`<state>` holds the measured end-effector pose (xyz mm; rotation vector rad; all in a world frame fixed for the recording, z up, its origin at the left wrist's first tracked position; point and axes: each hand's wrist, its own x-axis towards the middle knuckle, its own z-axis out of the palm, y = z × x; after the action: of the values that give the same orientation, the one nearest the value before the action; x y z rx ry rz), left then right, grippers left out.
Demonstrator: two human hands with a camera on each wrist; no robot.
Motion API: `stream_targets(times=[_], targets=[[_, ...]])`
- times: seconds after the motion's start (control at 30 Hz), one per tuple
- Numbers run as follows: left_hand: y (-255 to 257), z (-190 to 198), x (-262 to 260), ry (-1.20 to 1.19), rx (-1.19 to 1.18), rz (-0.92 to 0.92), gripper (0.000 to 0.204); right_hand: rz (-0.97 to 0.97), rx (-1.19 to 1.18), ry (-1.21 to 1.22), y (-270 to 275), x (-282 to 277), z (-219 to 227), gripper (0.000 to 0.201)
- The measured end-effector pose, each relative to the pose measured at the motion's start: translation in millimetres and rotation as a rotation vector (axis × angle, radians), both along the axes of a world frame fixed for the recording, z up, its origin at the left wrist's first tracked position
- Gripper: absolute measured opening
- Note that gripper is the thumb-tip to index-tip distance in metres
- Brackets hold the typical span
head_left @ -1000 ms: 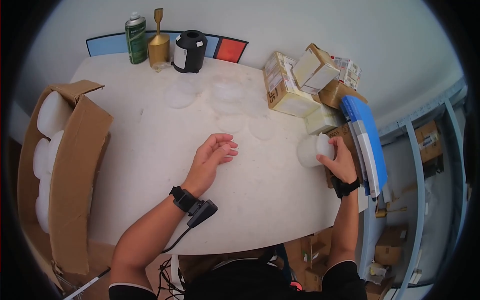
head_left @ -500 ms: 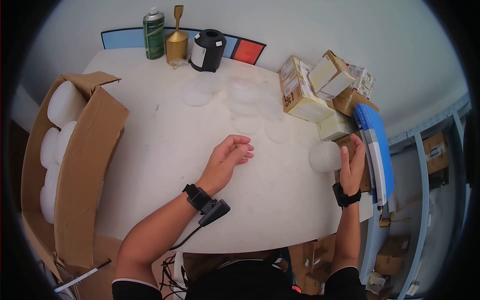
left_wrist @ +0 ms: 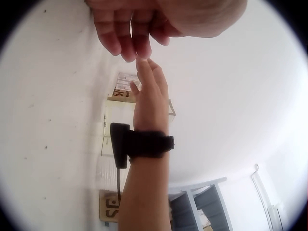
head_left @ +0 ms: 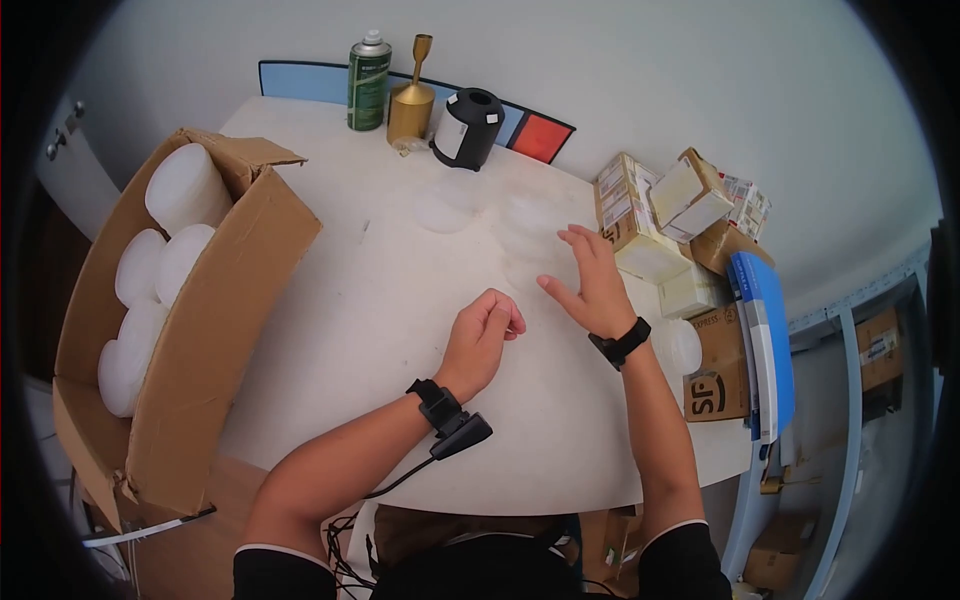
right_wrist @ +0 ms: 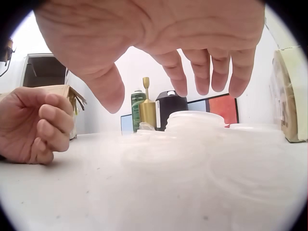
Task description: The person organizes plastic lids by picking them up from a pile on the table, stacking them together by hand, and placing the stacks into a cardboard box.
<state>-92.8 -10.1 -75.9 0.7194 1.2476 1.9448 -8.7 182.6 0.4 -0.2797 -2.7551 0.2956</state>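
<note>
My right hand (head_left: pixel 597 290) is held over the table with straight, spread fingers and nothing between them. Beneath and ahead of it lie several thin, translucent round lids (head_left: pixel 447 207), low on the white tabletop; the right wrist view shows their raised rims (right_wrist: pixel 196 115) below the fingers. My left hand (head_left: pixel 482 335) rests at the table's middle, fingers loosely curled around nothing. Beside the right forearm stands a translucent white round stack (head_left: pixel 682 347), partly hidden by that arm. In the left wrist view the right hand (left_wrist: pixel 151 98) appears beyond the left fingertips.
An open cardboard box (head_left: pixel 225 330) of white round tubs (head_left: pixel 188 188) stands left. Along the back are a green spray can (head_left: pixel 368 85), a brass candle holder (head_left: pixel 410 112) and a black cylindrical object (head_left: pixel 472 125). Small cartons (head_left: pixel 690 195) and blue binders (head_left: pixel 765 335) line the right.
My right hand has let go of the translucent stack at the right and swung left over the flat lids. The head view has turned; my left hand stays near mid-table, fingers more curled.
</note>
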Motion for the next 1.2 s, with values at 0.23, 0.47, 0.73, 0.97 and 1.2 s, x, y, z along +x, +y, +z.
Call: stream_targets(times=[0.23, 0.47, 0.73, 0.97, 1.2], targets=[[1.7, -2.4, 1.3, 0.039, -0.030, -0.009, 0.032, -0.062, -0.117, -0.120, 44.5, -91.9, 6.0, 0.080], [4.5, -2.8, 2.8, 0.037, -0.080, -0.020, 0.037, 0.034, -0.129, -0.373, 37.8, -156.2, 4.9, 0.084], [3.7, -1.4, 3.6, 0.025, -0.063, -0.004, 0.035, 0.299, 0.008, -0.420, 3.4, -188.0, -20.5, 0.086], [3.4, 0.2, 5.0, 0.026, -0.038, 0.019, 0.032, 0.297, 0.021, -0.451, -8.9, -160.0, -17.8, 0.083], [-9.9, 13.9, 6.2, 0.345, 0.048, 0.239, 0.014, 0.430, 0.090, -0.417, -24.7, -89.5, -8.4, 0.074]])
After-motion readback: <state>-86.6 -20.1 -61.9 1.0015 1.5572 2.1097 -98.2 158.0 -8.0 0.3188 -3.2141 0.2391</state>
